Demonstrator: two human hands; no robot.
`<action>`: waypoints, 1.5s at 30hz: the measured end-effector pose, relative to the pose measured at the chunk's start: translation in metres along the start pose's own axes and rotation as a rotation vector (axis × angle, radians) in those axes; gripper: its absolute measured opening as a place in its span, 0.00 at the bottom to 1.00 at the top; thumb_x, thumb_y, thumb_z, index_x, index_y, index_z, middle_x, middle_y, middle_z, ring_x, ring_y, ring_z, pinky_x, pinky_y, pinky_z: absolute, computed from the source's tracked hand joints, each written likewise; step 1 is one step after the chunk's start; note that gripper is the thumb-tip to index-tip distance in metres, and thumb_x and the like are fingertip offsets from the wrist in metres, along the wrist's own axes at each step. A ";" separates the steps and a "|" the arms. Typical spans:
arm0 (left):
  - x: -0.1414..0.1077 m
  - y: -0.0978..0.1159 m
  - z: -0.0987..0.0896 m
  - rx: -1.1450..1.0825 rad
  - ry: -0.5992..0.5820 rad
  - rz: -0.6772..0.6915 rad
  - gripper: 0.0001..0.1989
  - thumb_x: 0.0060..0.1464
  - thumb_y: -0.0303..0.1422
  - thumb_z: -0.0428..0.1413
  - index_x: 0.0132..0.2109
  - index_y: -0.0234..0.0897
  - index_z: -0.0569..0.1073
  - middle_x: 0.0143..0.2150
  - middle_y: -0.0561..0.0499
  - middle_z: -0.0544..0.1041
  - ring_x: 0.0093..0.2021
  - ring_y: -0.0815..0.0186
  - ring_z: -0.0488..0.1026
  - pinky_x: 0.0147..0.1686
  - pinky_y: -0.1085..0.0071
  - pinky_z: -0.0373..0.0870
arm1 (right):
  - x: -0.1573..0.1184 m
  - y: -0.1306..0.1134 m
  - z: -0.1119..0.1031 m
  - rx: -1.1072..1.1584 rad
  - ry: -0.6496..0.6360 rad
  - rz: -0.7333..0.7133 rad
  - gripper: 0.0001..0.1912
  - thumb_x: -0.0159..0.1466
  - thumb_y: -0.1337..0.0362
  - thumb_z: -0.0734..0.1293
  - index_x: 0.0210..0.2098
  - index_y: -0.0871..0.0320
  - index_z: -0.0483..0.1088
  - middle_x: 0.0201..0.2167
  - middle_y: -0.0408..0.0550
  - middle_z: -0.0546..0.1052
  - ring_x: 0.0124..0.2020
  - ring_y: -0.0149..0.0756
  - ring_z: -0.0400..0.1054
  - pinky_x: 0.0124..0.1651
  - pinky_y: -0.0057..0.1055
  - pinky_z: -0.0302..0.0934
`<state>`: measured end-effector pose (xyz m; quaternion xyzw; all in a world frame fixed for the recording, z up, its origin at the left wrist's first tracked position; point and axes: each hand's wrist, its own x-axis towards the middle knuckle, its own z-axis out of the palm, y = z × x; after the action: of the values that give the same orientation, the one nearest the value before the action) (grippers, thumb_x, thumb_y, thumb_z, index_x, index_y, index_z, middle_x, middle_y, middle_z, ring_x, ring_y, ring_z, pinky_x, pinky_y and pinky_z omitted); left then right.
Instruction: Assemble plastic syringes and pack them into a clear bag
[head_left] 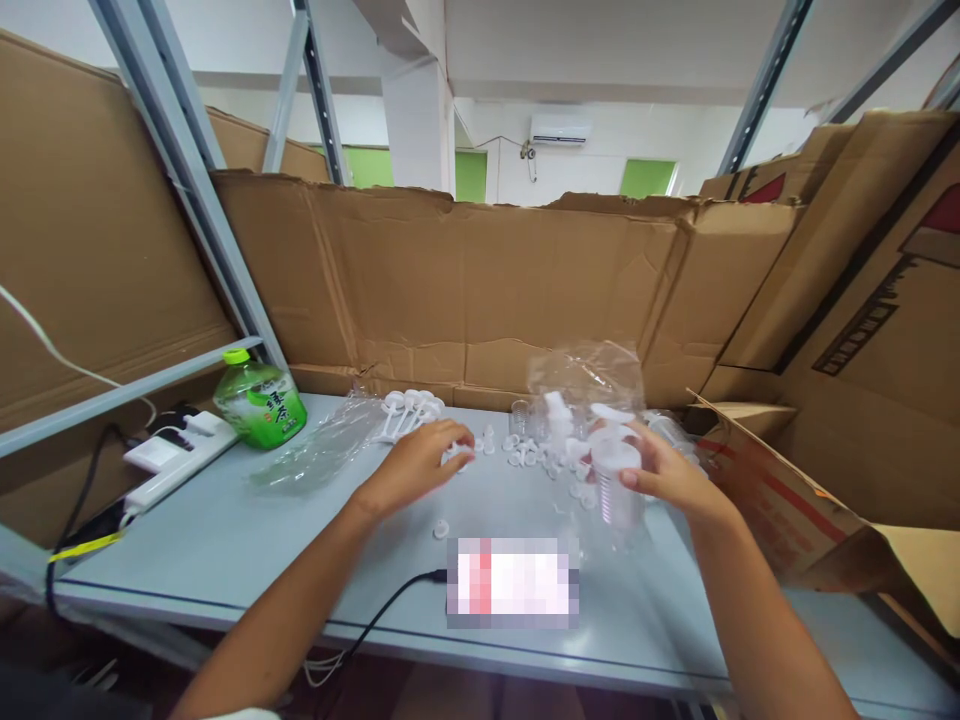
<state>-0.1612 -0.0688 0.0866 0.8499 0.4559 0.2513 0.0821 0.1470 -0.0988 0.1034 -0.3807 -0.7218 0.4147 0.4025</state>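
My left hand (424, 460) hovers above the grey table (300, 540), its thumb and fingers apart and partly curled, beside a bunch of white long-stemmed parts (409, 408). Whether something small sits at its fingertips is unclear. On the right, my right hand (664, 465) grips a clear ribbed plastic container (616, 480) between thumb and fingers. Small white ring-like pieces (525, 453) lie scattered between the hands, near a clear plastic bag (592, 375) and a white nozzle-like part (556, 412). One loose white cap (441, 529) rests nearer the front.
A green bottle (262, 402), a power strip (180, 458) and a flat clear bag (322, 450) are at the left. A blurred-out device (513, 583) with a black cable lies at the front. Cardboard walls (487, 290) surround the table; an open carton (787, 500) stands right.
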 end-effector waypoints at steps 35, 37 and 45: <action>0.019 -0.049 0.116 0.415 -0.162 -0.157 0.16 0.57 0.39 0.41 0.44 0.35 0.66 0.36 0.41 0.74 0.34 0.55 0.73 0.30 0.66 0.64 | 0.002 0.007 0.014 -0.652 -0.073 0.032 0.27 0.55 0.53 0.63 0.52 0.55 0.58 0.44 0.50 0.70 0.36 0.39 0.65 0.37 0.34 0.61; 0.021 -0.045 0.112 0.390 -0.145 -0.147 0.15 0.58 0.38 0.41 0.41 0.35 0.67 0.34 0.43 0.75 0.33 0.58 0.73 0.30 0.68 0.63 | 0.002 0.009 0.014 -0.646 -0.079 0.037 0.27 0.56 0.53 0.63 0.52 0.55 0.58 0.44 0.49 0.70 0.35 0.38 0.65 0.37 0.33 0.61; 0.027 -0.006 0.033 -0.069 0.384 -0.039 0.15 0.58 0.41 0.40 0.33 0.37 0.64 0.22 0.57 0.64 0.23 0.73 0.64 0.26 0.77 0.58 | 0.005 0.014 0.010 -0.557 -0.218 0.052 0.26 0.55 0.54 0.65 0.50 0.55 0.59 0.41 0.48 0.69 0.33 0.35 0.63 0.34 0.30 0.60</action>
<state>-0.1370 -0.0407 0.0654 0.7740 0.4705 0.4229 0.0276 0.1388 -0.0922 0.0887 -0.4482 -0.8367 0.2495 0.1918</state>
